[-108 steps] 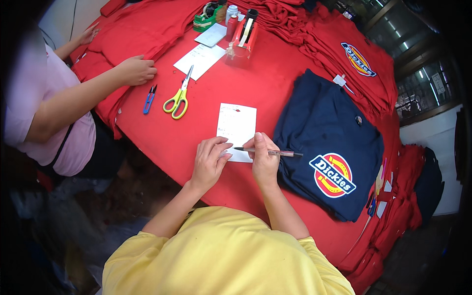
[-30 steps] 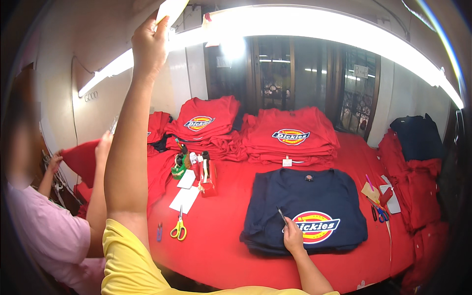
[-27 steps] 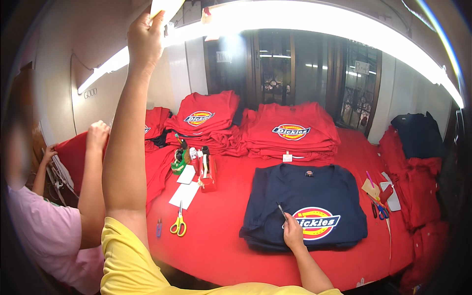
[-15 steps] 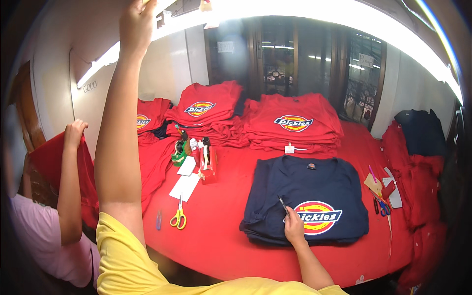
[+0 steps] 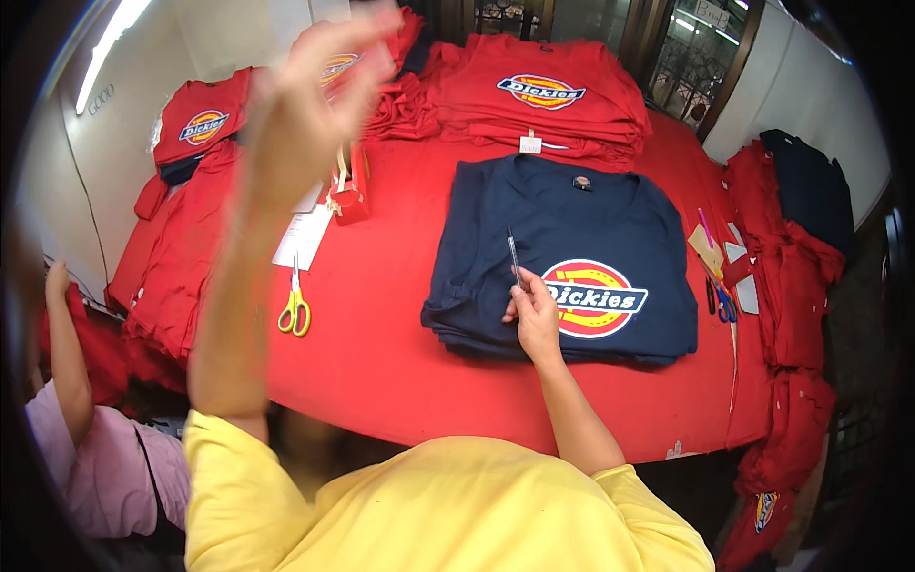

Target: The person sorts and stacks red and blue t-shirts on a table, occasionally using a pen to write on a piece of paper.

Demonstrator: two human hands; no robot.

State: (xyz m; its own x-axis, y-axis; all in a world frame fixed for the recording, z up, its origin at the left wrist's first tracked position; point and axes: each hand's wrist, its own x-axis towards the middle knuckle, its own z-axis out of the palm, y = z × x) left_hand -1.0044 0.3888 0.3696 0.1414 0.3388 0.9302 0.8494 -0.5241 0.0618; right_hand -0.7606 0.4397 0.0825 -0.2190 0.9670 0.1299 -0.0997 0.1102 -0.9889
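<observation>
Left hand (image 5: 315, 105) was raised, blurred, fingers loosely spread and empty, right hand (image 5: 534, 315) rested on folded navy T-shirt (image 5: 572, 257), fingers pinching a pen (image 5: 514, 257) upright

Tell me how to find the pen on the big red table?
Look at the red table, then the folded navy shirt in its middle. The right hand rests on that shirt and holds the pen, thin and dark, unlike the yellow-handled scissors lying leftward.

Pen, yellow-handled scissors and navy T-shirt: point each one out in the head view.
pen (image 5: 514, 255), head view, on the middle of its thin shaft above the right hand.
yellow-handled scissors (image 5: 294, 311), head view, on the yellow handle loops.
navy T-shirt (image 5: 572, 214), head view, on plain cloth below the collar.
</observation>
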